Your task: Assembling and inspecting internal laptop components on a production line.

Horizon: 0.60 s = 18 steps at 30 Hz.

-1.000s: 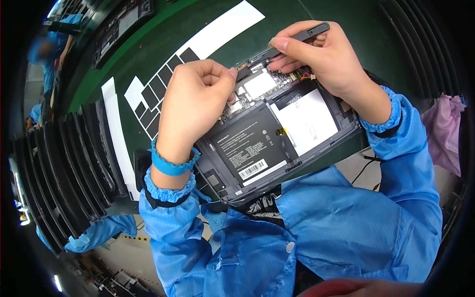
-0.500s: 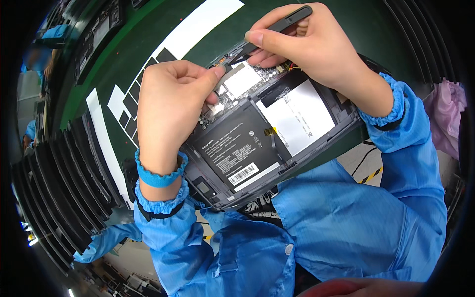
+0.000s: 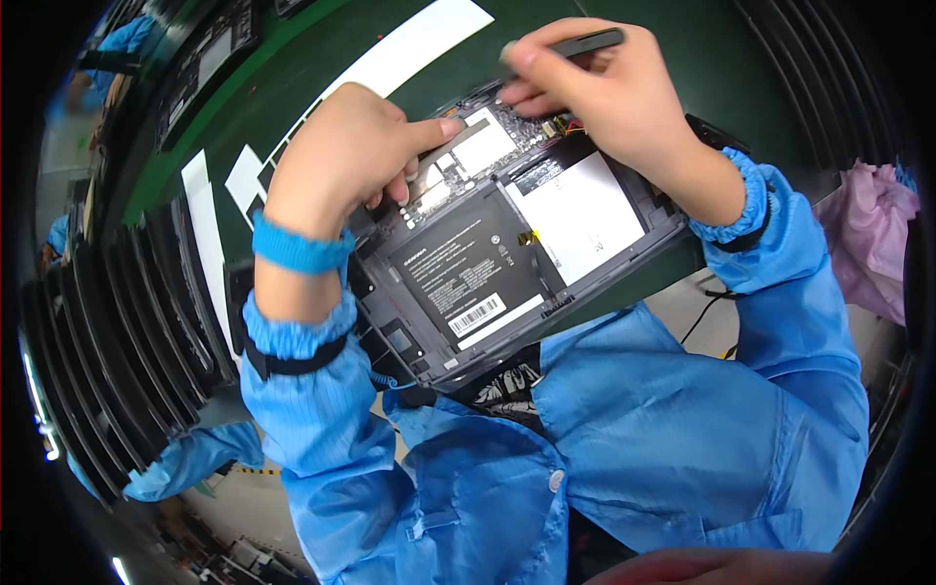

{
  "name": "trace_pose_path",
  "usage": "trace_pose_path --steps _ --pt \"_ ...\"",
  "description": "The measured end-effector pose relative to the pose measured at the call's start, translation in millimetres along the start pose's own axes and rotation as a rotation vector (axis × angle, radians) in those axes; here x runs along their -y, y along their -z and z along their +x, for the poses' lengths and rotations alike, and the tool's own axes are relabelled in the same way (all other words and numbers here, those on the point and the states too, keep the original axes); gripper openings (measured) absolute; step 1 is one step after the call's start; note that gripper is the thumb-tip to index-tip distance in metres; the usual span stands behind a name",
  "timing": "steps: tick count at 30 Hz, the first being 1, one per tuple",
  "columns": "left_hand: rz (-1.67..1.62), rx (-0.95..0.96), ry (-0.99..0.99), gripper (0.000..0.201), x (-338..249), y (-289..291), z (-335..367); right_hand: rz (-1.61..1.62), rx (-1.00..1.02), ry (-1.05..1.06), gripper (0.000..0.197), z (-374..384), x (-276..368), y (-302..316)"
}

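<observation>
An opened tablet-like device (image 3: 575, 292) lies tilted before me, its inside facing up. It shows a black battery (image 3: 473, 273), a white panel (image 3: 590, 219) and a circuit board (image 3: 531, 132) along the far edge. My left hand (image 3: 356, 156) is over the board's left part, fingers curled, its thumb at a thin grey strip (image 3: 444, 156) that slants across the board. My right hand (image 3: 604, 93), slightly blurred, is closed around black tweezers (image 3: 590, 42) above the board's right end. Their tips are hidden behind my fingers.
Dark panels (image 3: 107, 341) stand in a row at the left, more (image 3: 829, 88) at the far right. White sheets (image 3: 419, 44) lie on the green table (image 3: 312, 49). Another opened device (image 3: 210, 68) lies far left. A co-worker's blue sleeve (image 3: 195, 463) shows lower left.
My right hand and tweezers have moved back from my left fingers, slightly right. My left hand has shifted up, its thumb now stretched along the strip. The view has shifted a little.
</observation>
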<state>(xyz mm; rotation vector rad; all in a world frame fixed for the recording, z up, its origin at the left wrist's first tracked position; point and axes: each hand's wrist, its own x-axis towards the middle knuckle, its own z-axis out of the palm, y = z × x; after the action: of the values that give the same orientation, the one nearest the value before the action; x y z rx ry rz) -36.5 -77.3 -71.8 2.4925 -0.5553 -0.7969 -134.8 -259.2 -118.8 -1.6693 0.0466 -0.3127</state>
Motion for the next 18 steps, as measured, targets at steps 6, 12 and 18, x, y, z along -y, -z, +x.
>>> trace_pose_path --steps 6,12,18 --pt "-0.002 -0.319 -0.357 0.039 28 -10 -34 0.15 -0.043 -0.072 0.025 7 5 0" --pt "-0.014 -0.865 -0.288 0.022 137 6 -88 -0.058 0.224 -0.185 0.032 14 45 -26" --pt "0.307 -0.849 -0.194 0.051 169 -11 -73 -0.217 0.283 0.135 0.024 63 43 -156"
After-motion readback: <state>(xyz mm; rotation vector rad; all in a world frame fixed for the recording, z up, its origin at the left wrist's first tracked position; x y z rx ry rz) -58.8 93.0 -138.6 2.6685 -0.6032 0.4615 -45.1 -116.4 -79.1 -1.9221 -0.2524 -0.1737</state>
